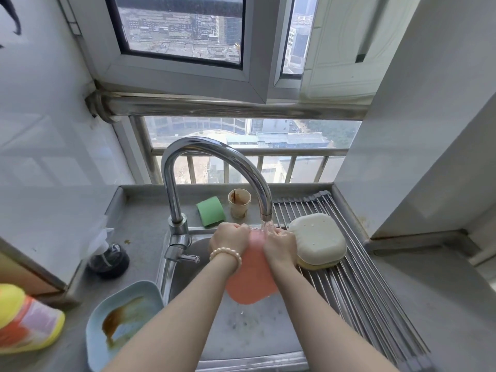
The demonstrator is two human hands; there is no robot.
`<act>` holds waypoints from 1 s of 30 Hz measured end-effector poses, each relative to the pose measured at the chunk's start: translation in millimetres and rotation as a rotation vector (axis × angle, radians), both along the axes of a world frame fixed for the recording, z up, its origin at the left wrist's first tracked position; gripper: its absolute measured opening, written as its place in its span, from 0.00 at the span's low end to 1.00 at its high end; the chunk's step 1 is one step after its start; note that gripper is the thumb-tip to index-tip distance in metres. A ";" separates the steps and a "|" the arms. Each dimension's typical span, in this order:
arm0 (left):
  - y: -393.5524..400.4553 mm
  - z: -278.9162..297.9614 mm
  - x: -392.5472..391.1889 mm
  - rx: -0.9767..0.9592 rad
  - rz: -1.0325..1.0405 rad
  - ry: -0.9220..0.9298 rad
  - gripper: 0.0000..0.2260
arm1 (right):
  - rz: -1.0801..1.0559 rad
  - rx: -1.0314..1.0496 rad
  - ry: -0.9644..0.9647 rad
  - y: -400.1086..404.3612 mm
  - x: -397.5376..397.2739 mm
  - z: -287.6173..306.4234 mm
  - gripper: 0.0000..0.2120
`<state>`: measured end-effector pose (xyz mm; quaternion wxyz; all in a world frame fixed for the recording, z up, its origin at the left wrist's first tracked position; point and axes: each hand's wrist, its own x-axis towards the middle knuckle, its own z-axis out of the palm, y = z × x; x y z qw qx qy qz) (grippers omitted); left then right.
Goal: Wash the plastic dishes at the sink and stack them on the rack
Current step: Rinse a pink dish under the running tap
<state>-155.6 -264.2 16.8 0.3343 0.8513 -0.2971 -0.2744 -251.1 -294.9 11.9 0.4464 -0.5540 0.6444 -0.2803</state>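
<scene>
Over the steel sink (241,342) I hold a pink plastic plate (251,285) tilted on edge under running water from the tap (214,157). My left hand (229,238) grips its upper left rim, and my right hand (280,247) grips the upper right rim. On the metal roll-up rack (375,291) to the right lie a cream plate (318,238) upside down on a yellow one (319,265). A light blue plate (126,320) smeared with brown sauce sits on the counter at the lower left.
A stained cup (239,204) and a green sponge (210,211) stand behind the sink. A dark bottle (108,260) and a yellow-orange container (24,320) sit on the left counter. A white wall block (429,157) borders the rack on the right.
</scene>
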 end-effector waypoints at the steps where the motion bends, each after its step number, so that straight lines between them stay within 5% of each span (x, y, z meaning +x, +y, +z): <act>1: -1.2 1.6 1.7 -0.007 0.025 0.017 0.19 | -0.007 -0.012 0.005 -1.0 0.4 0.4 0.21; 5: 9.9 -0.7 -18.8 -0.123 -0.171 -0.448 0.21 | -0.054 0.013 -0.093 -10.5 1.9 3.8 0.21; 7: 15.2 0.3 -25.8 -0.025 -0.236 -0.552 0.30 | -0.055 0.019 -0.125 -10.8 2.5 6.2 0.22; 12: 2.0 1.9 -2.9 0.029 -0.097 -0.107 0.21 | -0.077 0.022 -0.060 -0.5 3.4 -0.6 0.21; 17: 8.5 -4.0 -1.1 -0.162 -0.044 -0.118 0.21 | -0.160 0.054 -0.165 -6.3 1.2 1.8 0.17; 23: 18.1 -16.3 5.7 -0.280 0.204 0.350 0.17 | -0.248 0.206 -0.296 -19.7 -9.6 0.5 0.16; 30: 13.5 -7.6 -4.8 -0.301 0.343 0.317 0.18 | 0.071 -0.192 0.247 -5.6 2.7 6.2 0.23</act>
